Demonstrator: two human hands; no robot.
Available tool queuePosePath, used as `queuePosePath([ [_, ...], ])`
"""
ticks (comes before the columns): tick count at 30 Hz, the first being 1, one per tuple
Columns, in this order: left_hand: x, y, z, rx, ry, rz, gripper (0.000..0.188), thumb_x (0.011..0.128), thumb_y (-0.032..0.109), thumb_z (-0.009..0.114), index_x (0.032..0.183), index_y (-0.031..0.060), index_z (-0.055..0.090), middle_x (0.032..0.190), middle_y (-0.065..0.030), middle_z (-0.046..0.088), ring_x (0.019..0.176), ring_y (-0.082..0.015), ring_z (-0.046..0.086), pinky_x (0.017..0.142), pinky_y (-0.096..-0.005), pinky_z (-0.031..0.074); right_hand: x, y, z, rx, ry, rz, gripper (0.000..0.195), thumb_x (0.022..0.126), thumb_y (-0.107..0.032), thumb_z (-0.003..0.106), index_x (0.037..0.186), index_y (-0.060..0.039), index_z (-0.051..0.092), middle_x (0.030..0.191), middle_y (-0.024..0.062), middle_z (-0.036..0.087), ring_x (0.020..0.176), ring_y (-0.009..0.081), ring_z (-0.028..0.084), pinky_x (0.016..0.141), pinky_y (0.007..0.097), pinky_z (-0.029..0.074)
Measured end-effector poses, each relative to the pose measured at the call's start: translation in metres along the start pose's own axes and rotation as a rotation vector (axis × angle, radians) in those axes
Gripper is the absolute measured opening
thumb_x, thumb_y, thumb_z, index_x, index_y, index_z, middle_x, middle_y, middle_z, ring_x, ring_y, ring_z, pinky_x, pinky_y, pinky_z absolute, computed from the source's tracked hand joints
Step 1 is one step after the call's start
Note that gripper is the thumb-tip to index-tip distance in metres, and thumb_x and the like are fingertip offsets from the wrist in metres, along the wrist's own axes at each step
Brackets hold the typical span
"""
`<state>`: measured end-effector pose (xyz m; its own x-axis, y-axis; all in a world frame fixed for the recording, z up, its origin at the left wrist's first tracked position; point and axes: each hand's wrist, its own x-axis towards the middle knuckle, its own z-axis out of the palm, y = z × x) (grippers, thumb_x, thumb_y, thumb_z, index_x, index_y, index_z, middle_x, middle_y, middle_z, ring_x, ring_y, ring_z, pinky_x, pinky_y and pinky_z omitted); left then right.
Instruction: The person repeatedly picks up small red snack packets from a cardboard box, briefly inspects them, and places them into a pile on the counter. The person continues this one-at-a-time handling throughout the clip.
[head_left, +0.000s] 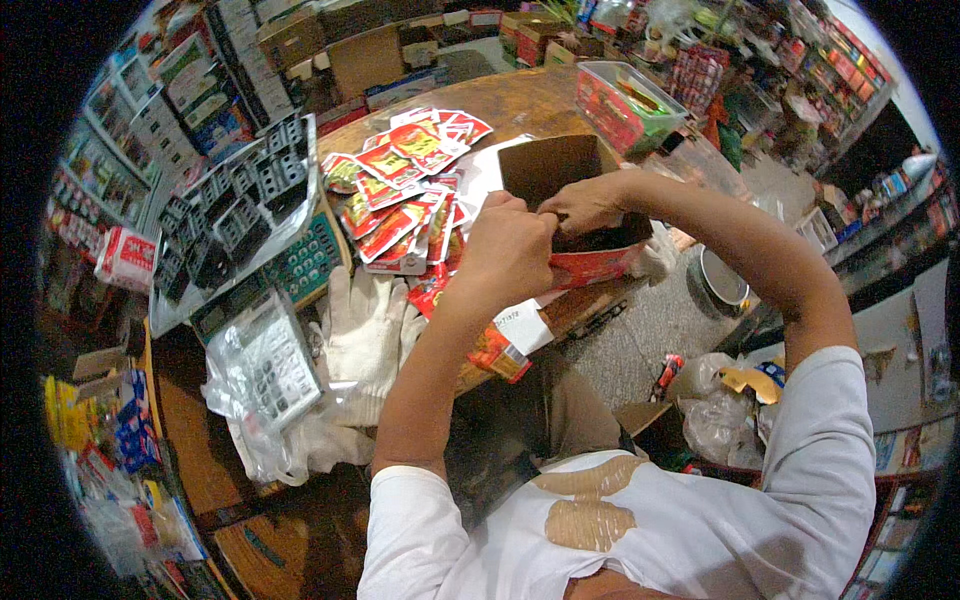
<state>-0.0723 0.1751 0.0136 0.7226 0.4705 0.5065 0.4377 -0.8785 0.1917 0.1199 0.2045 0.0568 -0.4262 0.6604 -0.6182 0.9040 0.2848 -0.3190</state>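
Note:
An open cardboard box (551, 163) with a red printed outside stands at the table's near right edge. My left hand (514, 244) grips its near left side, fingers curled over the rim. My right hand (589, 204) bends in over the opening, its fingertips meeting the left hand at that rim; whether they pinch anything is hidden. Left of the box lies a loose pile of red and yellow sachets (405, 191) with white edges. Below my left wrist are a red packet (429, 294), an orange packet (499, 354) and a white paper slip (525, 326).
White knit gloves (365, 322) lie beside a plastic-wrapped calculator (277, 375). Behind these are a green-faced calculator (311, 255) and a tray of black items (240, 184). A clear plastic tub (634, 112) stands at the far right. A round container (721, 276) sits beyond the table's right edge.

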Motion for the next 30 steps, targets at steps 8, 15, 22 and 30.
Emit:
queuePosePath([
  [8,-0.007,-0.007,0.006,-0.049,0.019,0.011,0.031,0.061,0.034,0.080,0.079,0.0106,0.070,0.072,-0.0118,0.065,0.080,-0.0306,0.063,0.084,-0.0397,0.046,-0.025,-0.032,-0.071,-0.158,0.180,-0.162,0.039,0.082,-0.038,0.075,0.090,0.0001,0.073,0.077,0.0113,0.072,0.068,0.0193,0.066,0.062,0.0383,0.053],
  [15,0.003,-0.001,0.004,0.018,-0.164,-0.061,0.030,0.070,0.034,0.073,0.083,0.0075,0.071,0.081,-0.0137,0.072,0.093,-0.0304,0.065,0.090,-0.0426,0.047,0.075,-0.119,-0.051,-0.453,0.442,-0.379,0.028,0.083,-0.028,0.075,0.100,-0.0060,0.073,0.095,0.0164,0.072,0.087,0.0349,0.068,0.077,0.0448,0.055],
  [22,-0.005,-0.003,0.021,-0.070,-0.080,-0.031,0.052,0.077,0.033,0.070,0.122,0.0087,0.066,0.131,-0.0174,0.060,0.128,-0.0331,0.052,0.112,-0.0461,0.034,0.155,-0.160,-0.039,-0.566,0.439,-0.318,0.040,0.089,-0.041,0.067,0.107,-0.0049,0.069,0.090,0.0223,0.067,0.093,0.0379,0.067,0.080,0.0497,0.051],
  [30,-0.009,-0.016,0.041,-0.250,-0.253,-0.001,0.082,0.090,0.062,0.057,0.153,0.0164,0.032,0.160,-0.0117,0.031,0.147,-0.0313,0.028,0.122,-0.0441,0.019,0.204,-0.147,-0.027,-0.783,0.657,-0.592,0.021,0.084,-0.016,0.060,0.078,0.0001,0.072,0.078,0.0213,0.069,0.074,0.0357,0.070,0.060,0.0439,0.054],
])
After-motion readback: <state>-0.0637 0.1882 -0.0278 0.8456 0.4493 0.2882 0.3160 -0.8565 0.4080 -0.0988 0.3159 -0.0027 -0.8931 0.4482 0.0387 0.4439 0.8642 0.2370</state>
